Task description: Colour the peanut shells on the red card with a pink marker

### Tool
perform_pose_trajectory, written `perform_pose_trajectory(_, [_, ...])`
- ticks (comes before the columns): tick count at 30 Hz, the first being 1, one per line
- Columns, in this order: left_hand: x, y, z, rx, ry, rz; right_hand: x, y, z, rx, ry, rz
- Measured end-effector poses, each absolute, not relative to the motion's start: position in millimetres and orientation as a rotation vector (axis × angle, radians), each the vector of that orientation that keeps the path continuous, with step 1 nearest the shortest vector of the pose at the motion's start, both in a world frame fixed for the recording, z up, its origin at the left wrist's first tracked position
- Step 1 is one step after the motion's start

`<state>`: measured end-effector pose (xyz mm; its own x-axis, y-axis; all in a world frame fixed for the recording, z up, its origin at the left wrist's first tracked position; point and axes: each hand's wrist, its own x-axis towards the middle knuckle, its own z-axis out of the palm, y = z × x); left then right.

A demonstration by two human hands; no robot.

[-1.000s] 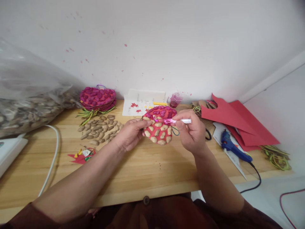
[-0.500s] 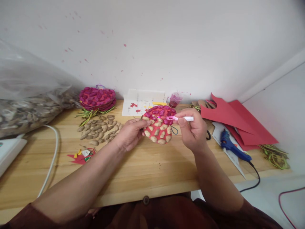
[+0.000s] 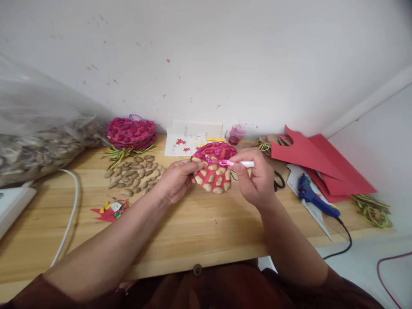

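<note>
A round red disc (image 3: 214, 171) covered with tan seeds, its top rows painted magenta, is tilted up over the wooden table (image 3: 193, 223). My left hand (image 3: 175, 180) pinches its left edge. My right hand (image 3: 255, 180) grips a thin white brush (image 3: 234, 163) with a pink-stained tip that touches the seeds near the disc's upper middle.
A stack of painted discs (image 3: 131, 132) sits at the back left, loose seeds (image 3: 133, 175) in front of it. A clear bag of seeds (image 3: 38, 146) lies far left. A small paint cup (image 3: 235, 135), red paper sheets (image 3: 318, 165), a blue glue gun (image 3: 313, 198) and scissors lie to the right.
My right hand has shifted slightly left and down with the brush, its tip moving across the seeds at the disc's upper part. My left hand and the disc have stayed put.
</note>
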<state>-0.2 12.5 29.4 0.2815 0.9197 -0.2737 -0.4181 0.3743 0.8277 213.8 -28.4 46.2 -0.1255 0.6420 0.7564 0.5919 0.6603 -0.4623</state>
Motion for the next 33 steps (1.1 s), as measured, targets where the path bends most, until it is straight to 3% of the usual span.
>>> perform_pose_trajectory(33, [1.2,12.1,24.7,0.736,0.845,1.028,208.4,-31.4,48.0,-1.027,-1.818,-0.058])
